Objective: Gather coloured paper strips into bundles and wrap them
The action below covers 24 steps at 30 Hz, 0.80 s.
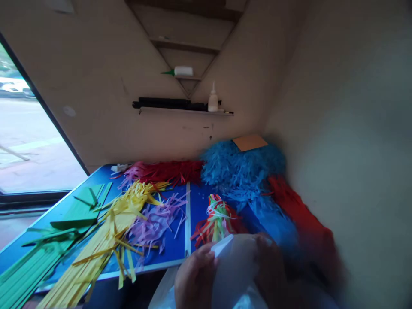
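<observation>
My left hand (193,279) is at the bottom centre, fingers curled round the edge of a thin white plastic bag (234,266). My right hand (273,270) is blurred on the bag's right side and seems to grip it too. Just beyond the bag, on the blue table (196,201), lies a tied bundle of red, green and yellow paper strips (217,219).
Yellow strips (106,236), green strips (41,253) and purple strips (157,221) lie on the table's left half. Red strips (170,171), a blue heap (241,165) and red paper (299,210) fill the far corner. A glue bottle (213,98) stands on a wall shelf. A window is at left.
</observation>
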Tool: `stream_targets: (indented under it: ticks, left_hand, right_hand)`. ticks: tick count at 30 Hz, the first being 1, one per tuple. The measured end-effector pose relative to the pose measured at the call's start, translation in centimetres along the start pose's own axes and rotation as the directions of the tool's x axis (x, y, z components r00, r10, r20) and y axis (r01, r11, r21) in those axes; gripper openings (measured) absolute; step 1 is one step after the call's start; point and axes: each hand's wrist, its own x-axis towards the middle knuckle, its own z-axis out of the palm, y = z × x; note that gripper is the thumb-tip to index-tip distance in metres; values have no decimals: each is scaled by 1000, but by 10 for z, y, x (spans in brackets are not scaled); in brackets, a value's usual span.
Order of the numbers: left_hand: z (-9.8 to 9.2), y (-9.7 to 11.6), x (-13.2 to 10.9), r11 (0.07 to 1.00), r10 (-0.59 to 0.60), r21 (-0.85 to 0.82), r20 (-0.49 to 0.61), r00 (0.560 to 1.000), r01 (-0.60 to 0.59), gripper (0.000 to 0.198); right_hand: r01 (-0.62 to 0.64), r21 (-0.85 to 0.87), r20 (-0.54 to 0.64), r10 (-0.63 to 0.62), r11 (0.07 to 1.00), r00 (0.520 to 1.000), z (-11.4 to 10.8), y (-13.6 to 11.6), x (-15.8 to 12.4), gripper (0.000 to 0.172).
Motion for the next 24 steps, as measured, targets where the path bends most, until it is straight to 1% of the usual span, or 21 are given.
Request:
stream_targets:
  ticks: [3, 5, 6, 8, 10, 12, 13, 15, 16, 19, 21, 23, 24]
  left_hand:
    - [-4, 9, 4, 996, -32, -87, 19, 999, 33, 17]
    - [-8, 13, 4, 994, -34, -105, 32, 999, 38, 19]
    - [-10, 14, 3, 994, -33, -106, 29, 999, 35, 20]
    - [-13, 13, 0, 994, -54, -98, 11, 998, 55, 21]
    - [-17, 9, -1, 990, -117, -82, 4, 993, 117, 22]
    - [-22, 3, 0, 985, -169, -36, 19, 985, 170, 23]
    - [-25, 1, 1, 985, -175, -2, 20, 984, 175, 25]
    - [-30, 0, 5, 989, -137, 51, 31, 990, 136, 31]
    - [-32, 0, 8, 991, -118, 61, 45, 992, 115, 31]
    - [-38, 6, 14, 992, -123, 40, 110, 986, 120, 26]
    - [-40, 9, 16, 987, -158, 20, 101, 982, 157, 25]
    - [-44, 9, 19, 983, -182, -16, 111, 977, 185, 26]
    - [-47, 9, 20, 980, -188, -39, 145, 971, 196, 27]
  right_hand:
    - [-66, 108, 7, 66, 992, 998, 1, 4, -3, 50]
    - [-96, 168, 42, 90, 981, 995, 0, 2, -5, 50]
    - [-96, 170, 61, 86, 981, 994, 0, 1, -6, 49]
    - [-60, 131, 76, 51, 990, 996, 0, -2, -8, 49]
    - [-2, 52, 84, -2, 999, 996, 0, -6, -11, 50]
    - [43, -31, 99, -40, 999, 994, 3, -13, -15, 49]
    - [56, -66, 115, -48, 996, 992, 5, -18, -17, 49]
    - [68, -119, 146, -50, 991, 988, 10, -27, -21, 50]
    - [71, -140, 162, -48, 988, 986, 12, -31, -23, 51]
    - [84, -180, 211, -45, 980, 977, 17, -40, -27, 52]
    - [83, -194, 243, -34, 977, 969, 18, -43, -27, 52]
    - [73, -191, 246, -25, 979, 969, 17, -44, -27, 52]
    - [67, -185, 242, -21, 980, 970, 17, -44, -26, 53]
